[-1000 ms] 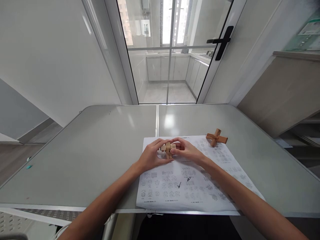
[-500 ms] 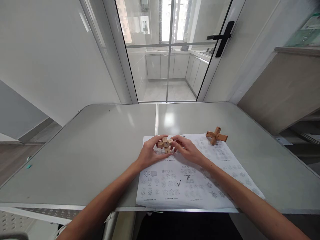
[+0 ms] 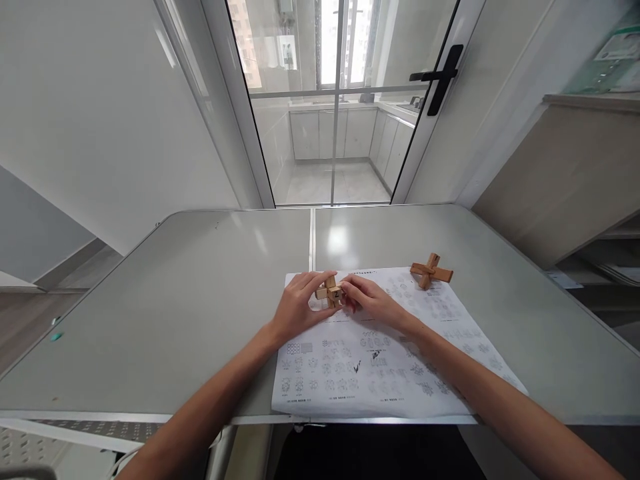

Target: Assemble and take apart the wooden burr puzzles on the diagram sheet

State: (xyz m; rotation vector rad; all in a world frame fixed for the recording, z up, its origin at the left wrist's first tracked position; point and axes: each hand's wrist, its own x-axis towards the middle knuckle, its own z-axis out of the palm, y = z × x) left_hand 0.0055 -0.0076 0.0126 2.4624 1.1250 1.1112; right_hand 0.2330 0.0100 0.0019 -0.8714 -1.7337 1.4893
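Note:
A light wooden burr puzzle (image 3: 330, 293) with a "2" marked on one end is held just above the paper sheet (image 3: 340, 347). My left hand (image 3: 294, 307) is closed around it from the left, fingers over the top and thumb below. At its right side my right hand (image 3: 373, 300) has its fingers bent and pinched against the puzzle's end; the fingertips are partly hidden. A second, darker wooden burr puzzle (image 3: 431, 271), shaped like a cross, rests on the sheet's upper right edge.
Printed diagrams cover the sheet, which lies on a grey folding table (image 3: 200, 280) with a centre seam (image 3: 313, 237). A small teal bit (image 3: 56, 337) sits near the left edge. Behind the table stands a glass door with a black handle (image 3: 444, 79).
The puzzle in my hands has turned, so its "2" end now faces lower and further right. The camera view shifts slightly. The darker puzzle stays where it was.

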